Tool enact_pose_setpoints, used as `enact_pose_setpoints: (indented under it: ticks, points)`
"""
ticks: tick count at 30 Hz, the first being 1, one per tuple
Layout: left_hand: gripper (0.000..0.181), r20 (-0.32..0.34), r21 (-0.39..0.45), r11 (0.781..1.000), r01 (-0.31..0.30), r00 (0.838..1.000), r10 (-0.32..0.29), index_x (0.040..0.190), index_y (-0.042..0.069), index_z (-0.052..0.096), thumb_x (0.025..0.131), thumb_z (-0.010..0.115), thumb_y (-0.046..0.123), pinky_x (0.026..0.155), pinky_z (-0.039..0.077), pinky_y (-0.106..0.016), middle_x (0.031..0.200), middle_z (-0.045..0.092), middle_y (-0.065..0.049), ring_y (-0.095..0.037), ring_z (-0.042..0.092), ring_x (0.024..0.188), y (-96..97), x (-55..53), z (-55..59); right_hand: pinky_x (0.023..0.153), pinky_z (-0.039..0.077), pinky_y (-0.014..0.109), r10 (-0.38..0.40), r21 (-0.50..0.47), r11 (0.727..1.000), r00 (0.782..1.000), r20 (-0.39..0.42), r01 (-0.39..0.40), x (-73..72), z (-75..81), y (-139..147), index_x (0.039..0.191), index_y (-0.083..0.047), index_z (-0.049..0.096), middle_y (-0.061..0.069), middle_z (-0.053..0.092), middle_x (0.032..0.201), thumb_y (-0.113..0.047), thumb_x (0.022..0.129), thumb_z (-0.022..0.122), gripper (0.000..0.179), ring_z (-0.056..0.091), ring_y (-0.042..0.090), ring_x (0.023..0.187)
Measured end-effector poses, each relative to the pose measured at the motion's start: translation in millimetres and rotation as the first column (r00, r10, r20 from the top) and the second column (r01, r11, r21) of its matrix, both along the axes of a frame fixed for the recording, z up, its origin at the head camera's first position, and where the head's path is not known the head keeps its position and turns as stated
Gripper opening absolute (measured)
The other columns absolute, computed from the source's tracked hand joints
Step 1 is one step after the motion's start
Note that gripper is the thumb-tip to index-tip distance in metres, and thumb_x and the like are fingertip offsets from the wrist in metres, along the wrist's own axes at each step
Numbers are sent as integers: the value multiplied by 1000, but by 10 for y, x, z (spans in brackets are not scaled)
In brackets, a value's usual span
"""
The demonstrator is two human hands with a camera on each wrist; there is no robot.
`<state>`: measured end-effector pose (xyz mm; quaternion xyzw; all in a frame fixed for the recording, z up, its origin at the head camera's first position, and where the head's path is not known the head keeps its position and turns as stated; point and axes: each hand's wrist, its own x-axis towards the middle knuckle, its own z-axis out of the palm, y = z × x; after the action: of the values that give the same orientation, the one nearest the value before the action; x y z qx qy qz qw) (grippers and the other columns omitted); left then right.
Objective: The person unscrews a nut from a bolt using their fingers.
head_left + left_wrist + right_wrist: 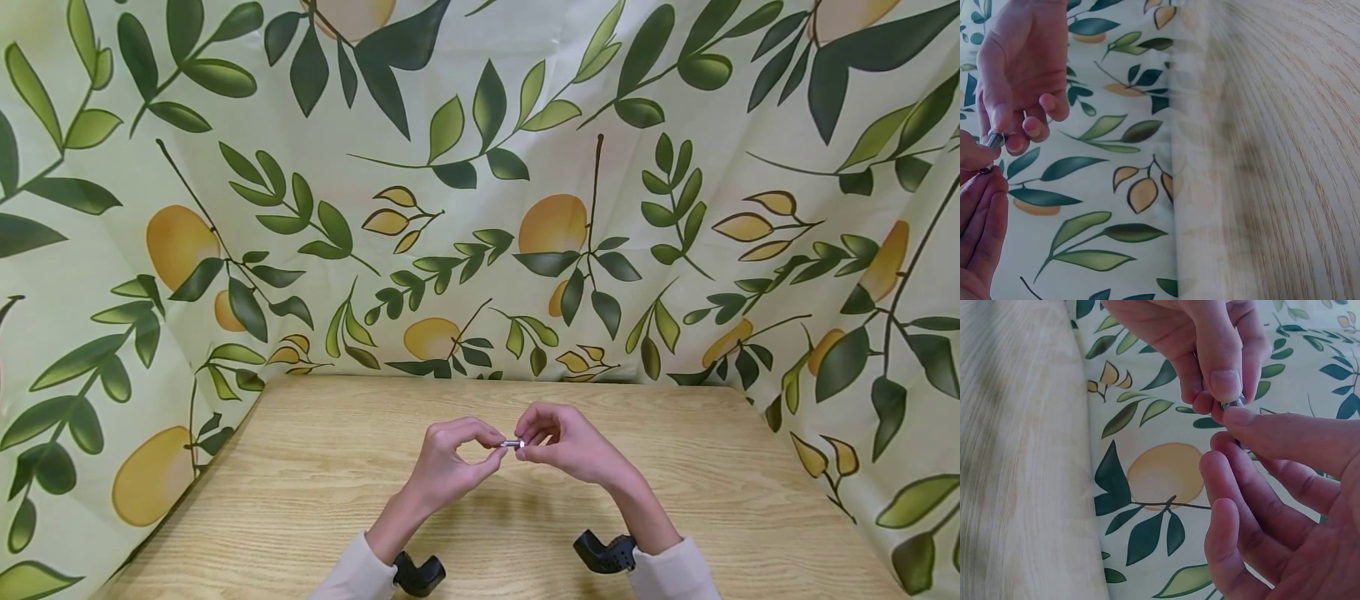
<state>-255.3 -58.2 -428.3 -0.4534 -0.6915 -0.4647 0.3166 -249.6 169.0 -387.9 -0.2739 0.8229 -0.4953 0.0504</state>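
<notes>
A small silver bolt with a wider end on its right lies level between my hands, held above the table. My left hand pinches its left end between thumb and index fingertip. With thumb and fingers, my right hand grips the wider end. Seen from the left wrist, the metal shank of the bolt runs between both thumbs, and a dark tip shows below. In the right wrist view the fingers cover most of the bolt; whether the wider end is a head or a separate nut I cannot tell.
Below the hands spreads a light wood-grain table. A pale cloth printed with leaves and orange fruit hangs behind and on both sides. Black wrist mounts sit by both light sleeves.
</notes>
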Motion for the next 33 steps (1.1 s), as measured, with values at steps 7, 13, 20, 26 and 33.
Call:
enact_pose_setpoints:
  ticks: [7, 13, 20, 26, 33]
  points:
    - [8, 4, -2, 1000, 3, 1000, -3, 87, 5, 77, 82, 80, -1, 73, 62, -18, 84, 79, -6, -14, 75, 74, -7, 2, -9, 66, 57, 27, 2, 76, 997, 1000, 26, -3, -7, -8, 11, 106, -8, 74, 5, 74, 90, -23, 97, 72, 17, 68, 18, 80]
    - [15, 12, -2, 1000, 1, 1000, -1, 88, 5, 77, 79, 82, -5, 73, 62, -18, 85, 79, -7, -15, 75, 75, -5, 5, -9, 67, 58, 27, 15, 61, 998, 999, 41, -18, -13, -17, 9, 100, -7, 72, 7, 73, 89, -18, 97, 70, 12, 67, 16, 79]
    - [16, 11, 1, 1000, 5, 1000, -5, 87, 5, 77, 77, 82, -7, 73, 61, -17, 84, 79, -8, -15, 75, 74, 4, 8, -1, 71, 57, 25, 22, 17, 1000, 1000, 8, -22, 15, 1, -13, 100, -2, 67, 9, 70, 92, -9, 91, 76, 14, 67, 14, 83]
    - [17, 1, 4, 1000, 2, 1000, -2, 86, 5, 77, 76, 82, -8, 72, 61, -17, 83, 79, -7, -15, 75, 73, 8, 6, -5, 70, 58, 24, 12, 19, 1000, 1000, 15, -13, 17, 1, -17, 106, -1, 66, 10, 71, 93, -6, 89, 78, 21, 67, 14, 83]
    - [6, 4, -1, 1000, 7, 1000, -7, 87, 4, 77, 84, 80, 0, 73, 62, -18, 84, 79, -6, -14, 75, 75, -3, 0, -5, 65, 57, 26, 7, 67, 998, 999, 36, -10, 12, 10, 6, 104, -3, 74, 11, 74, 89, -21, 98, 68, 20, 66, 13, 77]
